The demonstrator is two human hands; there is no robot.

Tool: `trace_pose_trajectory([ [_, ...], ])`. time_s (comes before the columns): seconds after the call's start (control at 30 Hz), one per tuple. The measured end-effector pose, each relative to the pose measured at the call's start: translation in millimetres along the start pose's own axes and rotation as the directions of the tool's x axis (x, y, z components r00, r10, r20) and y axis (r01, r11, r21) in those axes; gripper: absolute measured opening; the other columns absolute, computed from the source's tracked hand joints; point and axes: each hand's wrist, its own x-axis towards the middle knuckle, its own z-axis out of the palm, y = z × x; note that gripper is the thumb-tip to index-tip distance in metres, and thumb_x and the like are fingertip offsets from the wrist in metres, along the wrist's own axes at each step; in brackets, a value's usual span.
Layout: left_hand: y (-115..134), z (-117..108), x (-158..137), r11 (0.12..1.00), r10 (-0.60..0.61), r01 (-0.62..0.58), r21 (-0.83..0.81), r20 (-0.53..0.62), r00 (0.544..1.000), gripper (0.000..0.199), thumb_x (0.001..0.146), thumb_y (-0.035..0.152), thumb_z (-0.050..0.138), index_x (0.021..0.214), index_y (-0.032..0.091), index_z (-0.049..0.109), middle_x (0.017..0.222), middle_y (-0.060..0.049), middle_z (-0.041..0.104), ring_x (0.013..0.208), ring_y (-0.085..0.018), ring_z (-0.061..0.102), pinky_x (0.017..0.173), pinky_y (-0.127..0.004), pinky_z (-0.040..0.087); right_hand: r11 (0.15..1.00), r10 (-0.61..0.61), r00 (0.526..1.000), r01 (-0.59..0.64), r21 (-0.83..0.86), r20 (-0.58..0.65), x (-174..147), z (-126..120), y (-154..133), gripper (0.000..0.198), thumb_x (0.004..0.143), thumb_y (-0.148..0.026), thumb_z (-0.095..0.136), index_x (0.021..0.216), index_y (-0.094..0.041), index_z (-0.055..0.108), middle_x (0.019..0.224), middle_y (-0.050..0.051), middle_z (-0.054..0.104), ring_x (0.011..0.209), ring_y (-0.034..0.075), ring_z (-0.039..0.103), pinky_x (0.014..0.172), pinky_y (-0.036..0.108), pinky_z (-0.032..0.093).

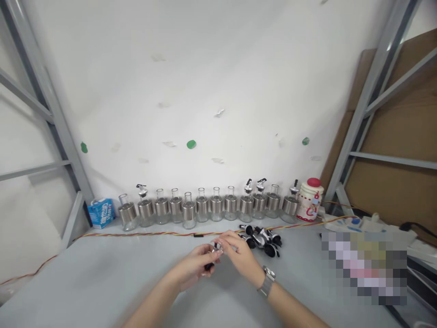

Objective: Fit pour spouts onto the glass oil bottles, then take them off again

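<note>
My left hand (194,268) is closed around a black and silver pour spout (209,266) held just above the table. The fingertips of my right hand (241,257) close on the spout's upper end and hide much of it. Just beyond my right hand lies a loose pile of similar pour spouts (260,239). Behind both hands stands a row of glass bottles with steel sleeves, among them an uncapped bottle (189,210). Several bottles carry spouts, such as the bottle at the left (145,207) and the one at the right end (290,206).
A twisted red and yellow wire (160,234) runs across the grey table (112,273) before the bottles. A blue carton (101,213) stands at the left end, a cream jar with a red lid (309,200) at the right. Power strips (372,224) and a blurred-out patch lie further right.
</note>
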Motion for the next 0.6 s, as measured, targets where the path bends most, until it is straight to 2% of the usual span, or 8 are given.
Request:
trace_pose_trajectory([
  [0.2, 1.0, 1.4, -2.0, 0.998, -0.054, 0.053, -0.018, -0.048, 0.997, 0.034, 0.064, 0.043, 0.065, 0.082, 0.017, 0.053, 0.076, 0.001, 0.052, 0.052, -0.004, 0.043, 0.05, -0.018, 0.026, 0.999, -0.03, 0.999, 0.031, -0.042, 0.016, -3.6, -2.4, -1.2, 0.036, 0.089, -0.033, 0.032, 0.095, -0.021, 0.066, 0.09, 0.007, 0.055, 0.09, 0.016, 0.052, 0.081, 0.029, 0.041],
  [0.4, 2.3, 1.2, -2.6, 0.999, -0.035, 0.035, -0.035, 0.006, 0.999, 0.033, 0.062, 0.032, 0.069, 0.088, 0.018, 0.055, 0.072, 0.004, 0.047, 0.049, -0.002, 0.038, 0.049, -0.018, 0.024, 0.987, -0.115, 0.993, 0.117, -0.109, 0.027, -7.0, -2.6, -7.0, 0.032, 0.088, -0.032, 0.035, 0.098, -0.024, 0.064, 0.094, 0.006, 0.054, 0.085, 0.016, 0.051, 0.077, 0.03, 0.042],
  [0.5, 0.9, 1.3, -1.6, 0.999, -0.027, 0.028, -0.027, 0.019, 0.999, 0.035, 0.063, 0.032, 0.068, 0.091, 0.017, 0.054, 0.067, 0.006, 0.042, 0.048, -0.002, 0.036, 0.047, -0.019, 0.02, 0.986, -0.112, 0.992, 0.118, -0.121, 0.056, -8.6, -2.0, -7.6, 0.031, 0.088, -0.032, 0.036, 0.098, -0.024, 0.064, 0.094, 0.006, 0.054, 0.084, 0.016, 0.052, 0.077, 0.03, 0.042],
  [0.6, 0.5, -0.5, -0.5, 1.0, -0.009, 0.009, -0.015, 0.003, 1.0, 0.032, 0.063, 0.035, 0.067, 0.086, 0.017, 0.053, 0.066, 0.006, 0.042, 0.047, -0.002, 0.035, 0.046, -0.019, 0.018, 0.994, -0.09, 0.995, 0.093, -0.063, 0.048, -7.4, -1.0, -5.2, 0.033, 0.089, -0.031, 0.033, 0.1, -0.023, 0.063, 0.096, 0.007, 0.054, 0.091, 0.016, 0.051, 0.081, 0.03, 0.041],
])
